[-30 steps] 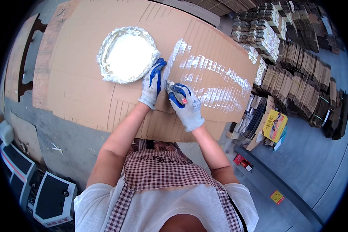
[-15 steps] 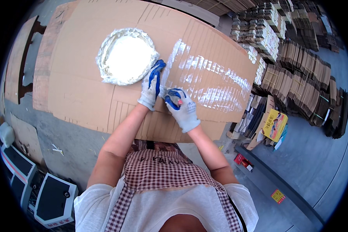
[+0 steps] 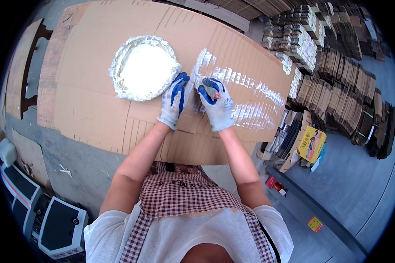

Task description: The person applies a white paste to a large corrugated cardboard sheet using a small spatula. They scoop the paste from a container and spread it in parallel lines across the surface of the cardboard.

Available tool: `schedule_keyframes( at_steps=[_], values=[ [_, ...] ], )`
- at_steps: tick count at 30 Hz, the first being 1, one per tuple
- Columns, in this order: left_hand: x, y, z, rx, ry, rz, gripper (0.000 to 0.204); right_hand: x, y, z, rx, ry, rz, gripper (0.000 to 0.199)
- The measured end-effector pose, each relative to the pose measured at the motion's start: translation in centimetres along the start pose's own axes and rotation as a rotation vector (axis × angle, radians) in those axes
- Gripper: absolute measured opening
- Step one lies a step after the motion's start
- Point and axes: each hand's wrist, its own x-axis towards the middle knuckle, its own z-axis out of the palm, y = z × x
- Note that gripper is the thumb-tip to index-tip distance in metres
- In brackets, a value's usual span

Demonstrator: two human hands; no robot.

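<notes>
A large flat brown cardboard sheet (image 3: pixel 92 101) lies on the work surface in front of me. A round basin of white paste (image 3: pixel 144 66) stands on it at upper left. My left hand (image 3: pixel 174 100), in a white and blue glove, lies flat on the cardboard just right of the basin. My right hand (image 3: pixel 215 103), gloved the same way, grips a small brush or pad (image 3: pixel 211 91) pressed to the cardboard. Shiny wet streaks of paste (image 3: pixel 245 92) run across the flaps to the right of my hands.
Stacks of flattened cardboard (image 3: pixel 338 79) fill the floor at the right, with a yellow box (image 3: pixel 310 143) near them. Grey and white machine cases (image 3: pixel 57 223) stand at lower left. A cardboard offcut (image 3: pixel 26 153) lies on the concrete floor at the left.
My right hand has slid up and to the left across the cardboard, ending close beside my left hand. The left hand has stayed in place.
</notes>
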Motion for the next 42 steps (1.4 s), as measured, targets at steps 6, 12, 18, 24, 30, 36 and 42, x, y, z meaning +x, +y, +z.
schedule_keyframes(
  at_steps=[6, 12, 18, 24, 30, 36, 42],
  values=[
    [0.1, 0.4, -0.1, 0.01, 0.003, -0.012, 0.052, 2.8, -0.3, -1.2, 0.014, 0.099, 0.018, 0.034],
    [0.1, 0.9, -0.1, 0.01, -0.005, -0.013, 0.052, 4.8, 0.9, -0.4, -0.089, 0.029, 0.054, 0.034],
    [0.5, 1.3, -0.1, -0.007, -0.004, -0.045, 0.052, 6.9, 1.2, -0.4, -0.012, 0.065, -0.013, 0.034],
    [0.3, 0.8, -0.3, 0.039, -0.012, 0.014, 0.048, 8.6, 0.8, -1.5, -0.047, 0.1, 0.032, 0.032],
    [0.4, 0.8, -0.2, 0.082, -0.006, 0.02, 0.048, 9.9, 1.2, -1.0, -0.05, 0.09, 0.068, 0.03],
    [0.3, 0.6, -0.2, 0.046, -0.013, -0.011, 0.049, 11.4, 1.6, -0.2, 0.119, 0.081, 0.179, 0.027],
    [0.4, 0.8, -0.3, 0.072, -0.012, -0.001, 0.049, 10.5, 0.1, -1.0, 0.086, 0.138, 0.225, 0.027]
  ],
)
